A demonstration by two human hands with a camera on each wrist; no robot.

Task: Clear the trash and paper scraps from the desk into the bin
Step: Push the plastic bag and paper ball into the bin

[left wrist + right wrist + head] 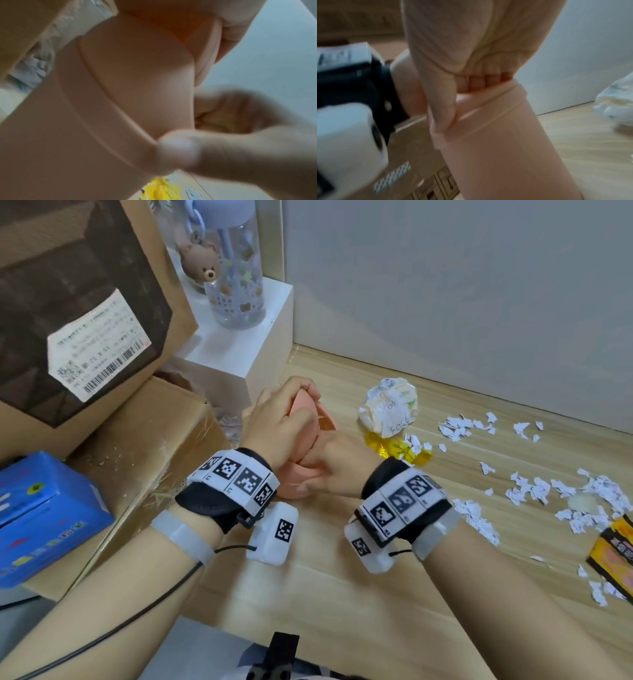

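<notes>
A small pink bin stands on the wooden desk in front of me. My left hand grips its top from above; in the right wrist view its fingers curl under the lid edge over the bin body. My right hand grips the bin's side lower down. The left wrist view is filled by the bin wall. To the right lie a crumpled white wrapper, yellow foil and several torn paper scraps.
An orange packet lies at the right edge. On the left are a brown paper bag, a cardboard box and a blue box. A water bottle stands on a white block by the wall.
</notes>
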